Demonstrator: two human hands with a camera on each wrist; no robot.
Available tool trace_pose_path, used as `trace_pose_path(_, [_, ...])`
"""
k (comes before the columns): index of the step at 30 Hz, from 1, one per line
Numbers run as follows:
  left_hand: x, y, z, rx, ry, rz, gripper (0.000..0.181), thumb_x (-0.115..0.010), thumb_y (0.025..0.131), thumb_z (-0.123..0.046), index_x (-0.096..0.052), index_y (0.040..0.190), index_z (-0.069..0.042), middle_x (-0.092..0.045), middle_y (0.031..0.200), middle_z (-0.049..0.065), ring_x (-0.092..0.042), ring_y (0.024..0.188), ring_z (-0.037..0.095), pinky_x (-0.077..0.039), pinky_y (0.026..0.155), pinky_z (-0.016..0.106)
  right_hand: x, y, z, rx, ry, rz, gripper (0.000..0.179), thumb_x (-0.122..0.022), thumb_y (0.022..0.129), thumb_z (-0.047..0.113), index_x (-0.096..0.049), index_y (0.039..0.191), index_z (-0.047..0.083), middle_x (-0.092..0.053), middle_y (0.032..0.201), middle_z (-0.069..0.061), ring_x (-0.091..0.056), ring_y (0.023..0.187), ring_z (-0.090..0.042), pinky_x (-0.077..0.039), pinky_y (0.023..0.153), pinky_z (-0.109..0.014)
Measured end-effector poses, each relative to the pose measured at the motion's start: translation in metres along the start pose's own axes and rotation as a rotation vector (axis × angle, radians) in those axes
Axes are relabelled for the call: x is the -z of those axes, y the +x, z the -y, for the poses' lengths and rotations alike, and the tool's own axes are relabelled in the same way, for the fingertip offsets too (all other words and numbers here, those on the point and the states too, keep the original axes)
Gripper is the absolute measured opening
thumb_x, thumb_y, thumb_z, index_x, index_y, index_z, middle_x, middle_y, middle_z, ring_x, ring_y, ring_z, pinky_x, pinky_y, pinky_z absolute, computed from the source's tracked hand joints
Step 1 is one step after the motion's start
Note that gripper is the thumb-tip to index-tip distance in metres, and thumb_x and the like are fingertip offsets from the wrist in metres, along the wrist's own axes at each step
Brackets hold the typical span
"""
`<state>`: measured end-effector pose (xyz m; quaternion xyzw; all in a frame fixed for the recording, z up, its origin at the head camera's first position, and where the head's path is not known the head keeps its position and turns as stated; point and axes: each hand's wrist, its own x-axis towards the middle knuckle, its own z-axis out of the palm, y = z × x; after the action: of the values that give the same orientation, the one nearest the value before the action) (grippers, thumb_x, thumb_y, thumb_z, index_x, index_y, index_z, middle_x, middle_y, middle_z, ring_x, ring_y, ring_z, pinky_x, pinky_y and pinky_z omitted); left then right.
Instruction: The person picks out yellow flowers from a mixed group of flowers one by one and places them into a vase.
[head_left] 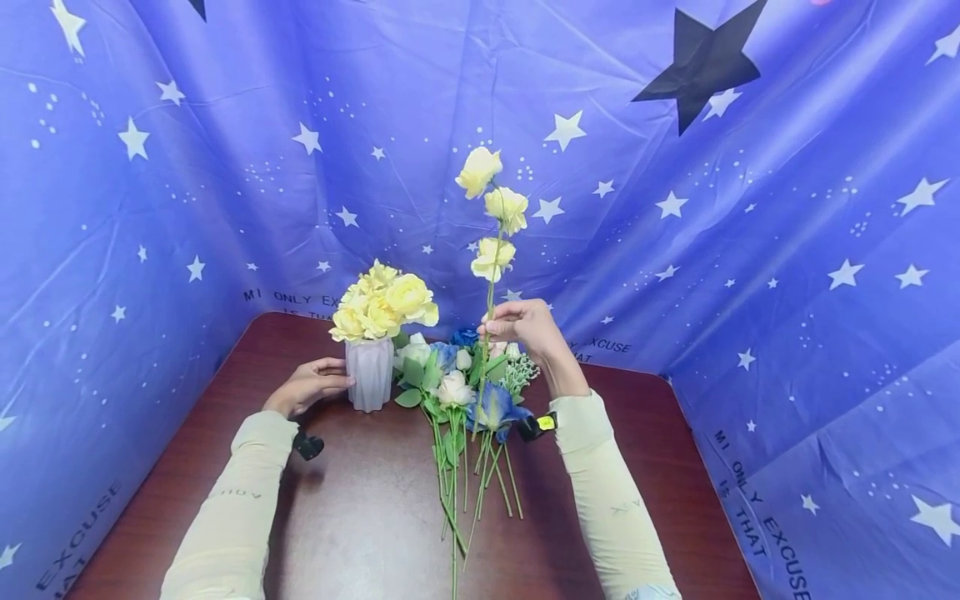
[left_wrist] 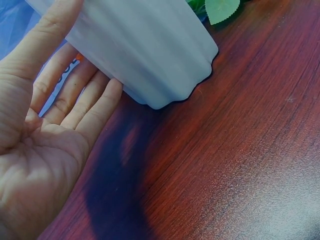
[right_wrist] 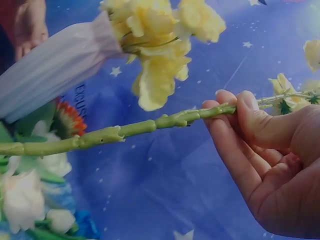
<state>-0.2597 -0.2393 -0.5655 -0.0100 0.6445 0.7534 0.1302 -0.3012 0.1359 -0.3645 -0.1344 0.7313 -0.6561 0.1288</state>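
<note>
My right hand (head_left: 529, 327) pinches the green stem (right_wrist: 145, 128) of a yellow artificial flower between thumb and fingertips. The spray stands upright above the table, with several pale yellow blooms (head_left: 506, 208) at its top. At the left, a pale ribbed vase (head_left: 369, 375) stands on the table, filled with yellow flowers (head_left: 382, 302). My left hand (head_left: 313, 385) is at the vase's left side, its fingers (left_wrist: 102, 107) extended and touching the wall. In the left wrist view the vase's lower part shows, while its top is cut off.
Blue and white artificial flowers (head_left: 453, 388) lie in a heap right of the vase, their bare stems (head_left: 454, 517) pointing toward me. An orange flower (right_wrist: 70, 120) shows among them. The brown wooden table (head_left: 360, 517) is enclosed by a blue curtain (head_left: 420, 100) with stars.
</note>
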Motion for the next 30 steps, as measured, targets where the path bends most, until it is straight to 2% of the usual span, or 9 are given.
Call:
trace_pose_path(4, [-0.001, 0.0, 0.0, 0.002, 0.009, -0.009, 0.057, -0.072, 0.091, 0.004, -0.042, 0.139, 0.015, -0.07, 0.104, -0.006, -0.071, 0.094, 0.006, -0.06, 0.094, 0.031, -0.006, 0.005, 0.011, 0.038, 0.014, 0.0, 0.009, -0.067, 0.089, -0.014, -0.07, 0.093, -0.007, -0.076, 0.074, -0.002, -0.076, 0.073, -0.017, -0.062, 0.086, -0.043])
trace_pose_path(8, [-0.001, 0.0, 0.0, 0.002, 0.018, -0.008, 0.06, -0.071, 0.091, 0.002, -0.041, 0.141, 0.016, -0.069, 0.105, -0.006, -0.07, 0.094, 0.005, -0.06, 0.097, 0.033, -0.012, 0.01, 0.019, 0.09, 0.037, 0.001, 0.009, -0.066, 0.091, -0.013, -0.067, 0.1, -0.014, -0.076, 0.077, -0.003, -0.077, 0.076, -0.018, -0.062, 0.088, -0.042])
trace_pose_path(13, [-0.001, 0.0, 0.0, 0.01, 0.031, -0.014, 0.061, -0.072, 0.092, 0.001, -0.04, 0.142, 0.015, -0.07, 0.105, -0.007, -0.07, 0.095, 0.004, -0.058, 0.1, 0.036, -0.021, 0.015, 0.026, 0.162, 0.074, -0.018, 0.011, -0.065, 0.091, -0.014, -0.07, 0.093, -0.005, -0.076, 0.078, -0.004, -0.077, 0.077, -0.017, -0.064, 0.084, -0.036])
trace_pose_path(15, [-0.001, 0.001, 0.0, 0.011, 0.039, -0.017, 0.062, -0.073, 0.091, 0.0, -0.04, 0.142, 0.015, -0.07, 0.106, -0.006, -0.07, 0.095, 0.004, -0.058, 0.1, 0.037, -0.023, 0.017, 0.028, 0.192, 0.076, -0.026, 0.01, -0.066, 0.09, -0.014, -0.071, 0.092, -0.006, -0.077, 0.077, -0.003, -0.077, 0.076, -0.016, -0.064, 0.083, -0.036])
trace_pose_path(17, [-0.001, 0.001, 0.001, 0.013, 0.043, -0.022, 0.062, -0.073, 0.091, -0.001, -0.041, 0.142, 0.015, -0.069, 0.106, -0.006, -0.07, 0.095, 0.004, -0.058, 0.099, 0.036, -0.025, 0.018, 0.029, 0.212, 0.079, -0.035, 0.009, -0.066, 0.09, -0.014, -0.069, 0.098, -0.014, -0.077, 0.076, -0.002, -0.076, 0.075, -0.015, -0.064, 0.082, -0.036])
trace_pose_path(19, [-0.001, 0.001, 0.001, 0.015, 0.043, -0.025, 0.061, -0.074, 0.091, -0.001, -0.042, 0.141, 0.014, -0.069, 0.106, -0.007, -0.07, 0.095, 0.004, -0.059, 0.099, 0.035, -0.027, 0.02, 0.03, 0.222, 0.082, -0.037, 0.016, -0.066, 0.09, -0.015, -0.065, 0.104, -0.021, -0.076, 0.074, -0.001, -0.076, 0.074, -0.015, -0.064, 0.081, -0.036])
trace_pose_path(22, [-0.001, 0.001, 0.001, 0.012, 0.039, -0.023, 0.06, -0.073, 0.091, 0.0, -0.043, 0.14, 0.014, -0.068, 0.105, -0.007, -0.07, 0.095, 0.004, -0.059, 0.098, 0.034, -0.031, 0.021, 0.032, 0.228, 0.083, -0.038, 0.022, -0.066, 0.089, -0.015, -0.061, 0.108, -0.026, -0.077, 0.074, -0.001, -0.076, 0.073, -0.015, -0.064, 0.08, -0.036])
trace_pose_path(27, [-0.002, 0.0, 0.0, 0.01, 0.038, -0.027, 0.059, -0.073, 0.091, 0.001, -0.042, 0.14, 0.016, -0.068, 0.103, -0.006, -0.069, 0.093, 0.004, -0.06, 0.096, 0.032, -0.037, 0.023, 0.034, 0.254, 0.099, -0.039, 0.019, -0.066, 0.088, -0.016, -0.064, 0.106, -0.024, -0.077, 0.076, -0.001, -0.076, 0.075, -0.015, -0.064, 0.08, -0.035])
trace_pose_path(30, [-0.002, 0.0, 0.0, 0.012, 0.04, -0.031, 0.06, -0.072, 0.09, 0.001, -0.041, 0.14, 0.016, -0.069, 0.101, -0.005, -0.069, 0.092, 0.004, -0.06, 0.095, 0.032, -0.042, 0.023, 0.036, 0.28, 0.124, -0.04, 0.015, -0.065, 0.088, -0.018, -0.068, 0.103, -0.017, -0.077, 0.078, -0.001, -0.076, 0.076, -0.015, -0.064, 0.08, -0.035])
